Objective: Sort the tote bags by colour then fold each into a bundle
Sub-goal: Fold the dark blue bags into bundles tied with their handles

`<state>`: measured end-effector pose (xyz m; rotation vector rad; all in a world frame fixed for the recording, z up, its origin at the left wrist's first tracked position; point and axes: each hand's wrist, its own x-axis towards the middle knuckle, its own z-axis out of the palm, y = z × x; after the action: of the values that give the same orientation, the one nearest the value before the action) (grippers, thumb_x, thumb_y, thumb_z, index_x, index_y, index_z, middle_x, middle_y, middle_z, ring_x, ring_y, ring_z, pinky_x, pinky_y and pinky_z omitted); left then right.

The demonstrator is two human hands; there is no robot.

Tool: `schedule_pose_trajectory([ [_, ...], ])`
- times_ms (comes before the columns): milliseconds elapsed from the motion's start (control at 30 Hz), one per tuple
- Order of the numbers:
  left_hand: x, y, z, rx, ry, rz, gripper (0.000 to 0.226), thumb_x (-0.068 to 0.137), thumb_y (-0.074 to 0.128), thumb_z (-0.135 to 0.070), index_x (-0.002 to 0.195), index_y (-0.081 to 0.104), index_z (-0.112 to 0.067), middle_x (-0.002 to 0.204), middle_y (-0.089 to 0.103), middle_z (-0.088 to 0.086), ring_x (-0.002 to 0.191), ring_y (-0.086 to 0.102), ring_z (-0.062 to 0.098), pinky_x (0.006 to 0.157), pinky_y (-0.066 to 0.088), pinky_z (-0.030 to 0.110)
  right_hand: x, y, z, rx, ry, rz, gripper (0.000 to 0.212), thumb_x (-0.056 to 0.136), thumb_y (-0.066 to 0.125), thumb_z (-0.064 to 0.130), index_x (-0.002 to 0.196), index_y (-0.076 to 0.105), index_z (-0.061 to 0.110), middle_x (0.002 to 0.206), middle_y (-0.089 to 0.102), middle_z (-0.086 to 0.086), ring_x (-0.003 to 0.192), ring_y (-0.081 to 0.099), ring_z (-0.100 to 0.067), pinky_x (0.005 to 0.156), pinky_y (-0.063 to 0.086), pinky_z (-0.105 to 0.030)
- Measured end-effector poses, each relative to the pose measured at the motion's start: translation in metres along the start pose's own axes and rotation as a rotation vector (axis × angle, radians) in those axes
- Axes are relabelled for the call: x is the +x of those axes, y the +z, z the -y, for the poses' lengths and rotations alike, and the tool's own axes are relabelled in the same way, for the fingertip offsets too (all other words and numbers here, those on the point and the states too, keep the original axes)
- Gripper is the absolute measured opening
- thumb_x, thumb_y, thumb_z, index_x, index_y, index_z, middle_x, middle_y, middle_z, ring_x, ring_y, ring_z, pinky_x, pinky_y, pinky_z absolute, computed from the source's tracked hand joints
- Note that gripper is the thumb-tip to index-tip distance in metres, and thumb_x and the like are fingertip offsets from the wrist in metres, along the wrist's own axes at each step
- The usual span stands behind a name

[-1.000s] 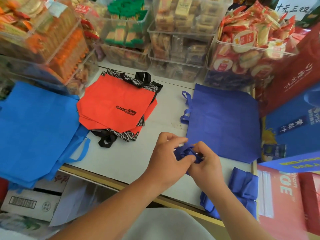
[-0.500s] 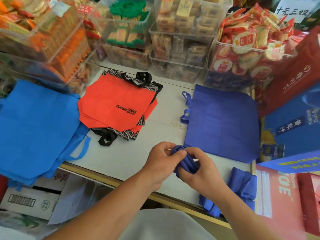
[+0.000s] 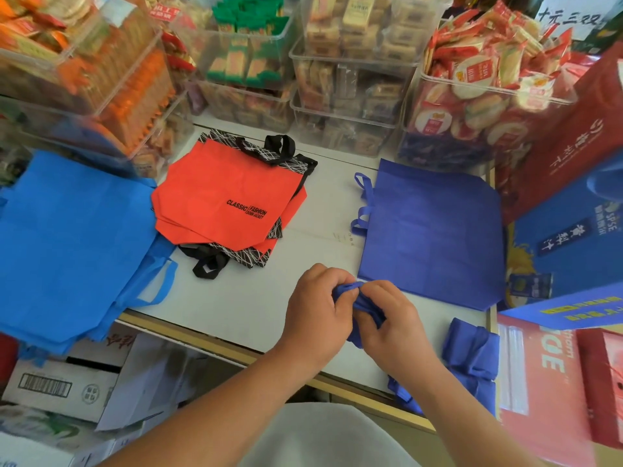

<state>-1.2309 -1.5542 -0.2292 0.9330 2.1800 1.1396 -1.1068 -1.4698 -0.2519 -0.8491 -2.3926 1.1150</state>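
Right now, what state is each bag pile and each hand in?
left hand, grips the dark blue bag.
right hand, grips the same bag.
dark blue bag, scrunched between both hands, partly bundled.
dark blue pile, flat, unfolded.
blue bundle, folded, set down.
orange pile, flat, unfolded.
light blue pile, flat, unfolded.

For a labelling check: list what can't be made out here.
Head view only:
- bundle: mostly covered by left hand and right hand; fold state hidden.
- light blue bags: cut by left edge; count unclear.
- orange bags: stacked; count hidden.
- bins: labels blurred.
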Motion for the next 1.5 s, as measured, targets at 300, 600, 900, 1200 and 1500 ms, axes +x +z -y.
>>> schedule_pose_trajectory([
  [300,0.003,-0.01,-0.023,-0.474,-0.317,-0.01,0.022,0.083,0.085,-0.025,0.099,0.071,-0.026,0.087,0.076,-0.008,0.082,0.072,0.001,0.064,0.054,0.012,0.003,-0.022,0.025,0.129,0.169,-0.159,0.041,0.083,0.079,0.011,0.093,0.047,0.034,0.085,0.065,0.015,0.077,0.066,-0.002,0.059,0.051,-0.015],
  [600,0.005,-0.008,-0.019,-0.652,-0.545,0.112,0.021,0.085,0.083,-0.014,0.104,0.076,-0.013,0.095,0.08,0.004,0.096,0.076,0.02,0.093,0.06,0.041,-0.001,-0.021,0.005,-0.09,-0.131,-0.213,0.034,0.073,0.086,-0.001,0.098,0.069,0.015,0.087,0.064,0.007,0.08,0.061,-0.014,0.07,0.049,-0.017],
  [900,0.001,-0.006,-0.026,-0.553,-0.427,-0.01,0.006,0.09,0.078,-0.015,0.096,0.075,-0.015,0.086,0.078,0.001,0.081,0.074,0.013,0.072,0.061,0.025,0.001,-0.027,0.018,0.19,0.115,-0.137,0.03,0.084,0.084,0.017,0.09,0.069,0.042,0.088,0.073,0.016,0.087,0.069,-0.007,0.072,0.051,-0.013],
  [1200,-0.002,-0.009,-0.022,-0.727,-0.554,0.07,0.005,0.095,0.072,-0.011,0.091,0.075,-0.011,0.08,0.074,0.006,0.077,0.067,0.02,0.088,0.061,0.051,-0.012,-0.02,0.02,0.465,0.329,-0.062,0.029,0.083,0.081,0.032,0.109,0.07,0.03,0.104,0.072,0.013,0.095,0.071,-0.011,0.075,0.058,-0.026],
  [1500,-0.005,-0.008,-0.019,-0.07,-0.075,-0.069,0.012,0.094,0.069,-0.016,0.086,0.073,-0.024,0.081,0.066,-0.007,0.075,0.062,0.007,0.067,0.052,0.02,-0.008,-0.013,0.014,0.174,0.115,0.012,0.012,0.098,0.067,0.019,0.099,0.057,0.025,0.089,0.063,0.007,0.083,0.062,-0.014,0.069,0.05,-0.024],
])
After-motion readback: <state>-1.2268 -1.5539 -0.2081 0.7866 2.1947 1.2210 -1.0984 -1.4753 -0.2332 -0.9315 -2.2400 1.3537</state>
